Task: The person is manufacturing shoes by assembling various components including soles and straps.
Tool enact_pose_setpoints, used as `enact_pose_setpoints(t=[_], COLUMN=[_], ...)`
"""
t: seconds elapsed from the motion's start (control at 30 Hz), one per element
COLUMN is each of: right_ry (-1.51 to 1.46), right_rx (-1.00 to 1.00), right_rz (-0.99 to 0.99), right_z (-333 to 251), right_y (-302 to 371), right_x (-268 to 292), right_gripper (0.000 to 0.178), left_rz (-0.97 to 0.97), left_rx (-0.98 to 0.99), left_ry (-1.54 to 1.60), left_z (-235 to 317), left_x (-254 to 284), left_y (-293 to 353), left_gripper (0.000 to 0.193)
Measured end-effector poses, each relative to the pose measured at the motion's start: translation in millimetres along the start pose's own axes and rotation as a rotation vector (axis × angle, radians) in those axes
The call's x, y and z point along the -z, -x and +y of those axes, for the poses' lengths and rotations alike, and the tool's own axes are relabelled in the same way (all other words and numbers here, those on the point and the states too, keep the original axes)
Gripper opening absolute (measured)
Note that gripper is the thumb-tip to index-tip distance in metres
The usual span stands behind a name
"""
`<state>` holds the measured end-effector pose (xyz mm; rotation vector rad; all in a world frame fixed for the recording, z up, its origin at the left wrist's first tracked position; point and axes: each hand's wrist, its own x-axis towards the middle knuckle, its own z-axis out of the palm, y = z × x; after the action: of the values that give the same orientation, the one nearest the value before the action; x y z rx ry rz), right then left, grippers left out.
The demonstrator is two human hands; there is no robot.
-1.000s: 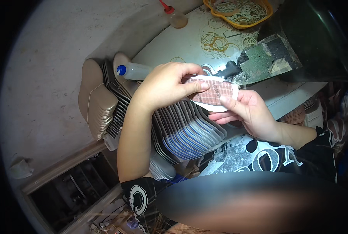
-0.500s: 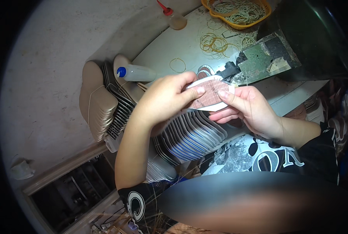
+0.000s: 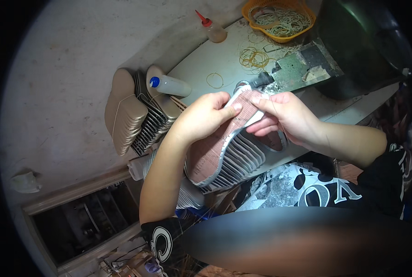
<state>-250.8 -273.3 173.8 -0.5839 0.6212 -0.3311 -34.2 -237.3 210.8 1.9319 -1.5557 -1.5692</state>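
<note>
A shoe insole (image 3: 207, 159) with a reddish-brown lined underside and a folded white edge is held up between my hands. My left hand (image 3: 208, 115) grips its left side, thumb pressed on the brown face. On the right, my right hand (image 3: 284, 113) pinches the upper narrower end, thumb on top and fingers curled beneath. The wide end hangs down toward the lower left. Behind it stands a row of grey-white insoles (image 3: 245, 161), partly covered. Another brown-faced insole (image 3: 274, 141) lies below my right hand.
Banded stacks of beige insoles (image 3: 125, 111) stand left, beside a blue-capped bottle (image 3: 173, 86). A green machine (image 3: 303, 67) sits beyond my hands. Farther back are loose rubber bands (image 3: 253, 58), a yellow basket (image 3: 284, 39) of bands and a red-tipped squeeze bottle (image 3: 216, 33).
The insole has tilted, so its long brown underside now shows down to the wide lower end. My right hand has shifted slightly left and up along its edge. The whole view has shifted a little.
</note>
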Motion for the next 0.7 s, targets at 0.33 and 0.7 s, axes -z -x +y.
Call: enact_pose_setpoints(t=[0.33, 0.7], right_ry=[0.232, 0.122], right_rx=[0.031, 0.151], right_rz=[0.053, -0.036], right_z=[-3.8, 4.3], right_y=[-5.5, -8.9], right_x=[12.3, 17.0], right_gripper=[0.027, 0.025], left_rz=[-0.053, 0.164], left_rx=[0.172, 0.083], left_ry=[0.369, 0.528], left_z=[-8.5, 3.0], left_x=[-31.8, -44.9], left_y=[4.3, 3.3], left_gripper=[0.026, 0.033])
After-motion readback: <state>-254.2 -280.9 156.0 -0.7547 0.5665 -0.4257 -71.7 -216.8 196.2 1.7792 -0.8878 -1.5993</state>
